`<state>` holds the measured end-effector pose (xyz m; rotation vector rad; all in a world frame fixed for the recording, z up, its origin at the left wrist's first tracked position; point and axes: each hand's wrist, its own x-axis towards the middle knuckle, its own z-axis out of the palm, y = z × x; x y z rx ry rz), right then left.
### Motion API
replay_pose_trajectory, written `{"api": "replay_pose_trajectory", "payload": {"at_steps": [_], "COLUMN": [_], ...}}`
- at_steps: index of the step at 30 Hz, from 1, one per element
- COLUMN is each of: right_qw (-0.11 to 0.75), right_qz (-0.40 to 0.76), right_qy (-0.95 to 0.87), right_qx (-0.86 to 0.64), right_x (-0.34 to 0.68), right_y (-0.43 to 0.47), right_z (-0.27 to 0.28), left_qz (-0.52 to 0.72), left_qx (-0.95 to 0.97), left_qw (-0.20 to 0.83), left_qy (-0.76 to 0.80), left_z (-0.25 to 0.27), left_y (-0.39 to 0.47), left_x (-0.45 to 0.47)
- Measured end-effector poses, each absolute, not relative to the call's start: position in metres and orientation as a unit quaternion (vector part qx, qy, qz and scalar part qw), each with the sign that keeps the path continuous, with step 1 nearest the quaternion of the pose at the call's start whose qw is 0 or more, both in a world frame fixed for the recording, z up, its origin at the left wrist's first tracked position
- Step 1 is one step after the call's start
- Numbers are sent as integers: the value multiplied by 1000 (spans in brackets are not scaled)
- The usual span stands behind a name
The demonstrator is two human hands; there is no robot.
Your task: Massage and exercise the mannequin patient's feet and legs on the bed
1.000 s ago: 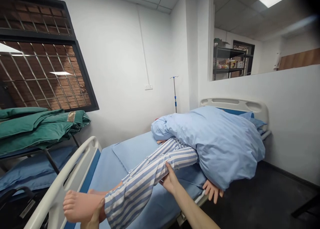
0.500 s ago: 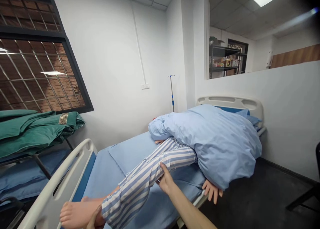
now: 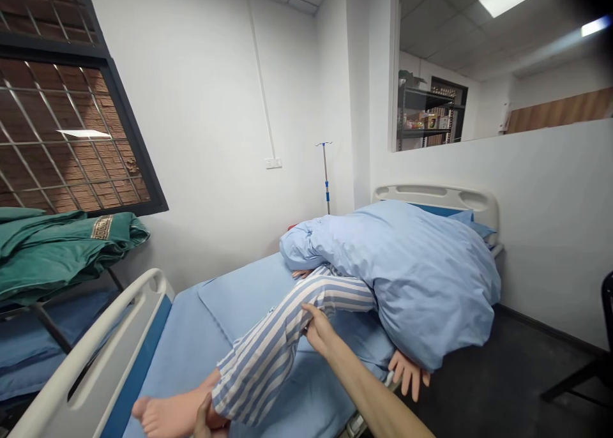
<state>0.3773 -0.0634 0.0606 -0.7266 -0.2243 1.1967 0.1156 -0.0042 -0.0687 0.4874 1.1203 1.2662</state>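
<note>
A life-size manikin lies on the bed under a light blue quilt (image 3: 397, 253). Its near leg (image 3: 272, 355), in blue and white striped trousers, sticks out with the knee bent and raised. My right hand (image 3: 318, 329) grips this leg just below the knee, thumb on top and the other fingers hidden beneath. Down at the ankle, my left hand (image 3: 204, 419) is closed round the leg just above the bare foot (image 3: 167, 414); only part of this hand shows at the bottom edge. A manikin hand (image 3: 409, 373) hangs from under the quilt over the bed's near side.
The bed has a cream footboard (image 3: 90, 355) at left and a headboard (image 3: 435, 195) at right. Green cloth (image 3: 71, 253) lies on a neighbouring bed under the barred window (image 3: 71, 131). A drip stand (image 3: 326, 182) stands behind; a black chair (image 3: 587, 368) is at far right.
The manikin's near leg has bent more at the knee, its foot drawn away from the footboard. Both my hands have stayed on the leg and moved with it. The view has shifted slightly right.
</note>
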Motion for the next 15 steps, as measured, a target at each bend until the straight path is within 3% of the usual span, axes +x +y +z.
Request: {"api": "replay_pose_trajectory", "payload": {"at_steps": [6, 15], "right_qw": [752, 747], "right_qz": [510, 529], "right_qy": [-122, -115], "right_qx": [-399, -386], "right_x": [389, 382], "right_y": [-71, -76], "right_z": [65, 40], "left_qz": [530, 520], "left_qx": [243, 153], "left_qw": [607, 681], "left_qy": [541, 492], "left_z": [-103, -81], "left_y": [-25, -27], "left_x": [160, 111]}}
